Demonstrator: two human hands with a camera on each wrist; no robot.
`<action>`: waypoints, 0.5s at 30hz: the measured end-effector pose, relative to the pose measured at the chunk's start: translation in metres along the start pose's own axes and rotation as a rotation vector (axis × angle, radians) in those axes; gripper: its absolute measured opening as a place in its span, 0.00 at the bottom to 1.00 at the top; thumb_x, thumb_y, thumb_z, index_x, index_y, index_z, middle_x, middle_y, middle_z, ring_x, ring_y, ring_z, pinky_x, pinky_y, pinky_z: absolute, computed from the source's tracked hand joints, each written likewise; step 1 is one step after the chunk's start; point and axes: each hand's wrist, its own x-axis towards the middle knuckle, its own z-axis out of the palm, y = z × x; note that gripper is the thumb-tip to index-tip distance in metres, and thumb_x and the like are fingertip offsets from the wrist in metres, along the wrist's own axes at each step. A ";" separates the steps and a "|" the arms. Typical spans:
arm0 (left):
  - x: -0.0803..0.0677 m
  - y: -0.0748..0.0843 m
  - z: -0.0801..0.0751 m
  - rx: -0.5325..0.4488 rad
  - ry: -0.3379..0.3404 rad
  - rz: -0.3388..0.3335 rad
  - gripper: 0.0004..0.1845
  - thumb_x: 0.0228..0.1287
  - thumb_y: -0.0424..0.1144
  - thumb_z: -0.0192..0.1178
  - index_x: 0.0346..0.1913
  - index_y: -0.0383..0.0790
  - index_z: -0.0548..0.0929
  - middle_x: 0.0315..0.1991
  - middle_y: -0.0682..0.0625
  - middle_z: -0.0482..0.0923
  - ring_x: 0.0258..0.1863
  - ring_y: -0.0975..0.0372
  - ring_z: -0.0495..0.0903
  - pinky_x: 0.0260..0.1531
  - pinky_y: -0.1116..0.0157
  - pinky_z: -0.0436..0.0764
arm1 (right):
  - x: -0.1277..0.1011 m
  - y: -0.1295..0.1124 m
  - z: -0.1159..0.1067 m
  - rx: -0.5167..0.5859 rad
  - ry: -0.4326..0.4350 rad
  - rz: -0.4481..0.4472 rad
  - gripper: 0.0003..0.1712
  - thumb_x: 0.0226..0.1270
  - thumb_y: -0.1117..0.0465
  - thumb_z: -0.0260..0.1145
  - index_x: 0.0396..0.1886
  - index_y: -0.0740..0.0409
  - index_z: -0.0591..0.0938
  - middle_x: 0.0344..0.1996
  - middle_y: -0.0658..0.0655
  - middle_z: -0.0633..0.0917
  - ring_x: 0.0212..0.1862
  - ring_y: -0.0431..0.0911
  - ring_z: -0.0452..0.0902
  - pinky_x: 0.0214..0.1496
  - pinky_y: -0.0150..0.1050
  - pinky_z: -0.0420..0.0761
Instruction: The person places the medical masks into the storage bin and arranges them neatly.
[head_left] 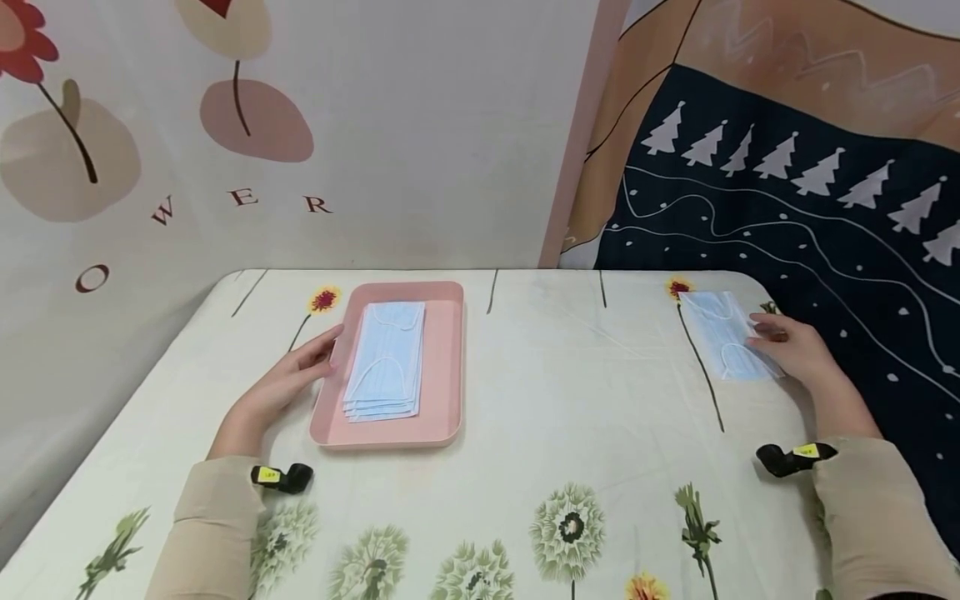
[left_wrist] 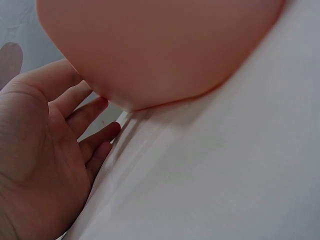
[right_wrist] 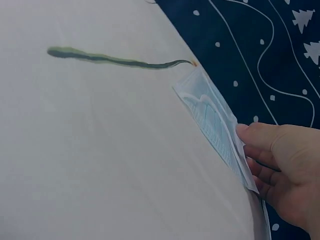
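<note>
A pink tray [head_left: 446, 367] lies on the flowered tablecloth and holds a stack of blue face masks [head_left: 386, 358]. My left hand [head_left: 288, 379] lies flat beside the tray's left rim, its straight fingers [left_wrist: 92, 112] touching the tray [left_wrist: 160, 50]. At the table's right edge lies a small pile of blue face masks [head_left: 720, 333]. My right hand [head_left: 795, 346] rests at that pile's right side, its fingertips [right_wrist: 250, 137] on the edge of the masks [right_wrist: 212, 115]. Whether the fingers pinch a mask is hidden.
The table [head_left: 585, 400] stands against a wall hung with printed cloths. A dark blue cloth with white trees [head_left: 825, 217] hangs past the right edge. Bare cloth stretches between the tray and the right pile.
</note>
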 end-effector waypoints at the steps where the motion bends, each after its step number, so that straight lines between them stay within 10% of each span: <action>1: 0.000 0.000 0.000 -0.001 0.000 0.000 0.36 0.71 0.41 0.55 0.77 0.48 0.50 0.75 0.43 0.45 0.73 0.49 0.43 0.67 0.45 0.45 | 0.001 0.000 0.000 -0.007 -0.004 -0.010 0.31 0.73 0.55 0.57 0.66 0.71 0.66 0.57 0.77 0.70 0.56 0.69 0.64 0.54 0.62 0.65; 9: 0.000 0.000 0.000 0.010 -0.003 -0.003 0.36 0.72 0.42 0.55 0.77 0.49 0.50 0.76 0.44 0.45 0.73 0.49 0.43 0.65 0.72 0.55 | 0.012 -0.001 -0.001 -0.054 -0.035 -0.008 0.25 0.69 0.67 0.60 0.63 0.72 0.69 0.51 0.75 0.70 0.49 0.65 0.65 0.48 0.55 0.69; 15: 0.001 -0.001 0.000 0.018 0.000 -0.014 0.36 0.71 0.43 0.55 0.77 0.51 0.51 0.76 0.45 0.44 0.73 0.50 0.43 0.67 0.48 0.46 | 0.017 -0.002 -0.004 -0.073 -0.053 -0.022 0.22 0.65 0.71 0.61 0.59 0.73 0.73 0.43 0.70 0.72 0.42 0.58 0.66 0.36 0.35 0.69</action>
